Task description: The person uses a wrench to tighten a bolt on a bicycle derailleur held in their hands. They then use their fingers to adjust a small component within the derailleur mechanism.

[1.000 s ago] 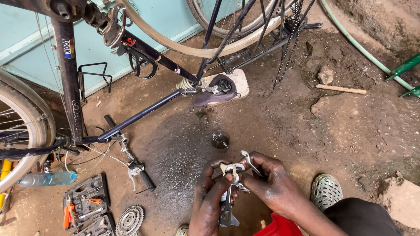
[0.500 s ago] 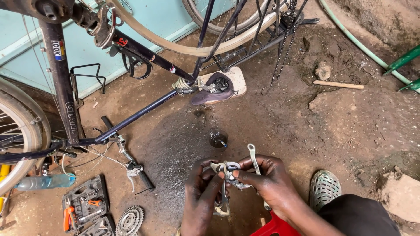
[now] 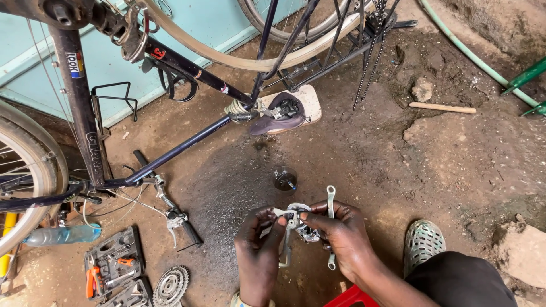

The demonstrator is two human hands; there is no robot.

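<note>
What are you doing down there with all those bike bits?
A person crouches on the dirt floor, both hands busy with a small metal bicycle part. The left hand grips one side of it, and the right hand grips the other side along with a slim silver spanner. An upside-down bicycle stands just ahead, resting on its saddle. An open tool case and a toothed sprocket lie to the left. A small round metal piece sits on the ground in front.

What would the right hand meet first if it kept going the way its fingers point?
The right hand points leftward; its fingers already touch the small metal bicycle part, with the left hand gripping it just beyond. Depth unclear.
</note>
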